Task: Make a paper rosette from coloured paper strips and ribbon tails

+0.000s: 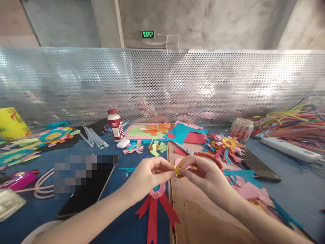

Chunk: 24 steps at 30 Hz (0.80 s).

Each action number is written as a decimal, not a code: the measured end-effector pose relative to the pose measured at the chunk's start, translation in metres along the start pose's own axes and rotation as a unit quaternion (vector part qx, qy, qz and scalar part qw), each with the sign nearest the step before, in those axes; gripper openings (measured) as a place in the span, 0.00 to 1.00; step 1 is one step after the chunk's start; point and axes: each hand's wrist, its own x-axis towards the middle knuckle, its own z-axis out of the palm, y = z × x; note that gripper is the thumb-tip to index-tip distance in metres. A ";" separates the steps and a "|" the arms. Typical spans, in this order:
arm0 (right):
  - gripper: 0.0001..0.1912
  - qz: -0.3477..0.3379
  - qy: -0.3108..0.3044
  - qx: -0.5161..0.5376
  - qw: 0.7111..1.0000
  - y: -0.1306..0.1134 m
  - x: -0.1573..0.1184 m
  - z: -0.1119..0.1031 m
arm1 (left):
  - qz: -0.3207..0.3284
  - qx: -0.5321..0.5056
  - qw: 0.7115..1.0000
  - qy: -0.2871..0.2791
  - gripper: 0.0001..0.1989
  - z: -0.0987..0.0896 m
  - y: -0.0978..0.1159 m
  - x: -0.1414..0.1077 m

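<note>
Both my hands meet over the middle of the table, pinching a small yellow paper piece (178,168) between them. The fingers of my left hand (154,173) close on its left side. My right hand (203,171) grips the other side, where yellow strips stick out. Below my left hand lies a paper rosette (157,193) with a pink ring and red ribbon tails; its upper part is hidden by the hand. Scissors (185,149) with red-orange handles lie just beyond my right hand. Pink paper shows partly behind the fingers.
Coloured paper sheets (186,132) and a bottle (115,125) stand toward the back, before a perforated metal screen (152,74). A tablet (93,189) lies left, a phone (261,164) right. Paper flowers (225,144), scraps (254,189), a jar (241,129) and a white power strip (290,149) sit around.
</note>
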 end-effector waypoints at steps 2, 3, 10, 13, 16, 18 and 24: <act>0.03 0.004 0.008 0.001 1.000 0.001 0.000 0.001 | -0.023 -0.005 1.000 0.006 0.09 0.000 -0.002 0.000; 0.03 0.008 0.014 0.004 1.000 0.002 0.000 0.002 | -0.033 -0.003 0.999 0.009 0.10 0.000 -0.003 0.000; 0.06 0.032 0.061 0.050 0.996 0.006 0.000 0.008 | -0.047 -0.009 0.998 0.031 0.08 0.002 -0.006 0.000; 0.10 0.041 0.083 0.092 0.991 0.005 0.001 0.011 | -0.049 -0.012 0.998 0.031 0.07 0.002 -0.004 0.000; 0.12 0.050 0.099 0.094 0.989 0.005 0.000 0.014 | -0.033 -0.007 0.999 0.025 0.07 0.003 -0.001 0.000; 0.11 0.053 0.111 0.077 0.989 0.005 -0.001 0.015 | -0.024 0.002 1.000 0.018 0.08 0.004 0.002 -0.001; 0.12 0.056 0.120 0.077 0.988 0.005 -0.001 0.019 | -0.001 0.027 0.999 0.027 0.08 0.007 0.005 -0.003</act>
